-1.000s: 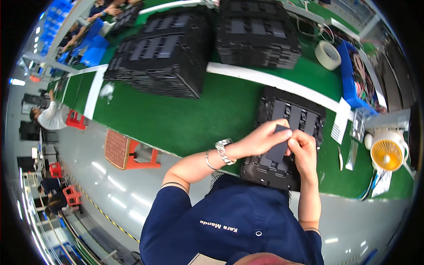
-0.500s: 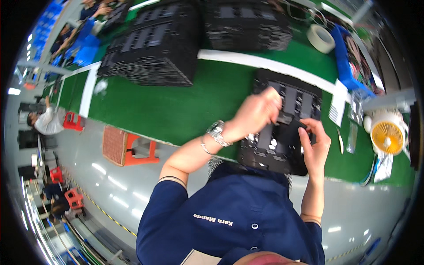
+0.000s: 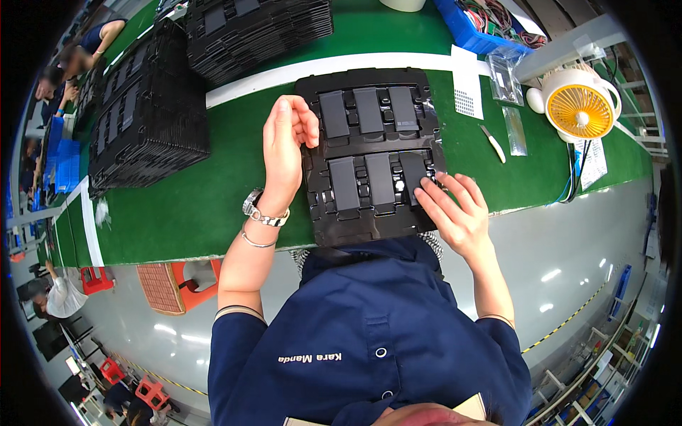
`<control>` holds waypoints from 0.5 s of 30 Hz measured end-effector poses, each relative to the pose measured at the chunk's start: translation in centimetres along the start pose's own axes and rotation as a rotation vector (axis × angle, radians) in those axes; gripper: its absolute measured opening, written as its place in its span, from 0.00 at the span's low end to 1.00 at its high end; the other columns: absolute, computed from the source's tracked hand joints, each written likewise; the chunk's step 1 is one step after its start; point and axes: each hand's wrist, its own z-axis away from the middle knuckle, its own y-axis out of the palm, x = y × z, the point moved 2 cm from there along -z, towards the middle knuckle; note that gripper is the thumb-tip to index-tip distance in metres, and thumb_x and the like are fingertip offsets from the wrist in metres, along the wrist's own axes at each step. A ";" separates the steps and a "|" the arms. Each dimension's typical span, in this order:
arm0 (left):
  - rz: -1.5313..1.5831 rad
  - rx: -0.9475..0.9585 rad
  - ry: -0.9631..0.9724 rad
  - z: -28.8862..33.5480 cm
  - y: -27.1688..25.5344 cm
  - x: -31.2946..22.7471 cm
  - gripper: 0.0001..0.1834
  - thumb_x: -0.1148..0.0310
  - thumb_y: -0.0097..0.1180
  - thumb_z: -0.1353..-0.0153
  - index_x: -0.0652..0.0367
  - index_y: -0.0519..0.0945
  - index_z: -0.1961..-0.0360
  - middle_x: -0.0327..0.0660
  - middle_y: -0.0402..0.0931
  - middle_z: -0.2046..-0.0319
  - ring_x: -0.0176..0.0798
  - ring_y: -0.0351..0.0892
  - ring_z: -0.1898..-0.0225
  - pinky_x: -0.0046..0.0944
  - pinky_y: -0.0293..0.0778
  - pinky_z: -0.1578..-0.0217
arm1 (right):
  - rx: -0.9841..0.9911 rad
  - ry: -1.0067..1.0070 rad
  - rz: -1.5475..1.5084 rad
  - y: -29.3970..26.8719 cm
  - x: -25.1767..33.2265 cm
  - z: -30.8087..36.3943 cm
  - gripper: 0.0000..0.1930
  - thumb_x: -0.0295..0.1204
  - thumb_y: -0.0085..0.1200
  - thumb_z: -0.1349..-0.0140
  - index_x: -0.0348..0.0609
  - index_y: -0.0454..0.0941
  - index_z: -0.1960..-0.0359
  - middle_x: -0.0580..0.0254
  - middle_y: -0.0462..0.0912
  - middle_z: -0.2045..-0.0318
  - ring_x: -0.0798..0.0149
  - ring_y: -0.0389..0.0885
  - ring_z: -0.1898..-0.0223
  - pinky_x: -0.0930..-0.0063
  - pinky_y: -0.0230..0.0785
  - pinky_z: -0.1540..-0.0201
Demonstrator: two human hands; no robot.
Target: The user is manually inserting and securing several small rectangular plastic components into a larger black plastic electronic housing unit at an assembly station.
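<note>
Grip of the right hand is loose, fingers apart against the dark block, which now lies at four o'clock in the black tray, so this tray seems filled.

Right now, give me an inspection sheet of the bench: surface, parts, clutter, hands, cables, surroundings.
Surface: green bench top, white strip across it.
Job's things: black tray at the near edge; six dark flat pieces in two rows of three.
Clutter: two tray stacks, white-handled tool, clear plastic bag, yellow-and-white fan, blue bin.
Hands: left hand half-curled at the tray's left edge, nothing visible in it; right hand has fingers at the near-right piece, contact unclear.
Cables: cables below the fan; wires in the bin.
Surroundings: woven-seat stool; other people leftward.
</note>
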 end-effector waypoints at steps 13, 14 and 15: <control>-0.019 -0.006 0.013 0.2 0.2 1.0 0.21 0.52 0.30 0.25 0.56 0.69 0.62 0.35 0.68 0.79 0.26 0.65 0.77 0.27 0.62 0.76 | 0.097 0.768 -0.271 2.5 -0.5 0.3 0.26 0.29 0.60 0.45 0.30 0.70 0.45 0.44 0.77 0.50 0.47 0.74 0.46 0.58 0.67 0.45; -0.041 0.012 0.048 0.3 0.2 1.3 0.21 0.52 0.30 0.25 0.56 0.69 0.62 0.34 0.69 0.78 0.25 0.65 0.78 0.26 0.63 0.76 | 0.083 0.791 -0.287 2.4 -0.4 0.2 0.26 0.28 0.60 0.45 0.31 0.70 0.45 0.44 0.77 0.50 0.46 0.73 0.46 0.58 0.67 0.44; -0.058 0.026 0.074 0.4 0.4 1.4 0.21 0.52 0.30 0.25 0.57 0.69 0.62 0.34 0.69 0.78 0.25 0.66 0.78 0.26 0.63 0.76 | 0.065 0.810 -0.303 2.4 -0.5 0.0 0.25 0.27 0.59 0.45 0.31 0.71 0.46 0.44 0.77 0.50 0.46 0.73 0.46 0.58 0.67 0.44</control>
